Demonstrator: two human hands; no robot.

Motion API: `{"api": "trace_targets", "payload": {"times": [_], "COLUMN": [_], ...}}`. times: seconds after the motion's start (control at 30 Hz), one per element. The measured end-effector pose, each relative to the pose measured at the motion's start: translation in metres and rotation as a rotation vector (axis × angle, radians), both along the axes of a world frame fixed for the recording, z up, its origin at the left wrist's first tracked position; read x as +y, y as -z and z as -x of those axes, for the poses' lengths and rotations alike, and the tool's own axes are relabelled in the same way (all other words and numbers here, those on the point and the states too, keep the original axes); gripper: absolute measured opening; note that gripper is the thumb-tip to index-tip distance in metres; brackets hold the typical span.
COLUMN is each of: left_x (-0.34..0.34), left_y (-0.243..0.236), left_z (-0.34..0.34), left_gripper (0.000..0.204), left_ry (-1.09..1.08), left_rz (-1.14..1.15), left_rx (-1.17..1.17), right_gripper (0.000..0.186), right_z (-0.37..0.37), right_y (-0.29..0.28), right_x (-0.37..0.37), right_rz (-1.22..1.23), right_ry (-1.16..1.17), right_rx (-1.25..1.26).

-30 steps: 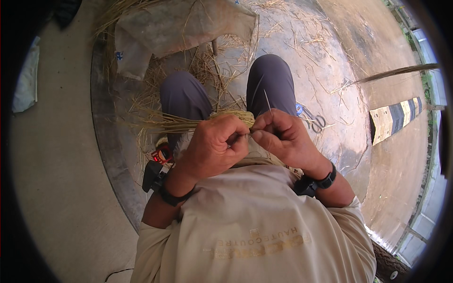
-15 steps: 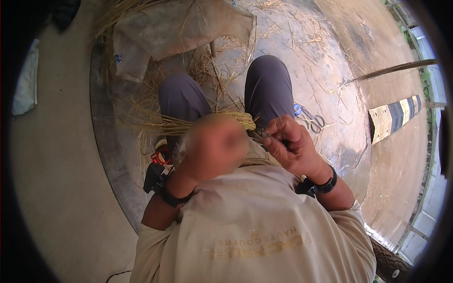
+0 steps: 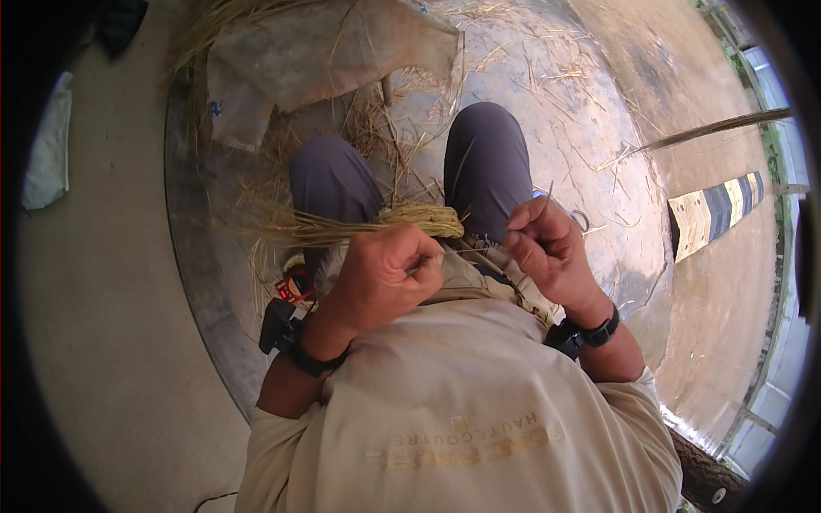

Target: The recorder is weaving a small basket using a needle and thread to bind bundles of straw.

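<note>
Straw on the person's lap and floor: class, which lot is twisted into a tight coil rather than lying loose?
The coiled straw bundle across the knees, just above the left hand. It is wound thick and rope-like, while the loose straw lies scattered around it.

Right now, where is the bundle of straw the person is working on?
In the head view, the straw bundle lies across the person's lap, just above the left hand that grips it. Its coiled end points toward the right hand, near the right knee.

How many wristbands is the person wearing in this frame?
2. One dark wristband is on the left wrist, behind the left hand; the other wristband is on the right wrist, below the right hand.
</note>
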State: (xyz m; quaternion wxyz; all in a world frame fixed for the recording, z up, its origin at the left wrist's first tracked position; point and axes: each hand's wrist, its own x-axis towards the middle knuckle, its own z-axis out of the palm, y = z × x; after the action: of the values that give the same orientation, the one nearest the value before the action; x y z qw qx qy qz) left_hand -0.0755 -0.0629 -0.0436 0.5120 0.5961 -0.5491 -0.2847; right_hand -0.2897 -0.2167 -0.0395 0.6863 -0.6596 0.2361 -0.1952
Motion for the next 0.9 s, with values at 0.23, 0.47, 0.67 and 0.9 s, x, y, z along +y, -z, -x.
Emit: {"api": "trace_targets", "payload": {"times": [0.23,0.47,0.67,0.9], "left_x": [0.0,0.007,0.011,-0.007], "left_y": [-0.001,0.033,0.059,-0.016], "left_z": [-0.006,-0.029,-0.042,-0.085], "left_gripper": [0.017,0.067,0.041,0.022], "left_ry": [0.031,-0.106,-0.05,0.015], "left_rz": [-0.026,-0.129,-0.3,-0.265], "left_rx": [-0.126,-0.887,-1.003,-0.875], "right_gripper": [0.009,0.016,0.022,0.02], "right_z": [0.006,0.05,0.076,0.013], "right_y": [0.003,0.007,0.026,-0.004], "right_x": [-0.015,-0.074,-0.104,-0.061], "right_rz": [-0.035,0.194,0.598,0.499], "right_ry": [0.07,0.288,0.433,0.196], "right_rx": [0.014,0.233,0.426,0.119]}}
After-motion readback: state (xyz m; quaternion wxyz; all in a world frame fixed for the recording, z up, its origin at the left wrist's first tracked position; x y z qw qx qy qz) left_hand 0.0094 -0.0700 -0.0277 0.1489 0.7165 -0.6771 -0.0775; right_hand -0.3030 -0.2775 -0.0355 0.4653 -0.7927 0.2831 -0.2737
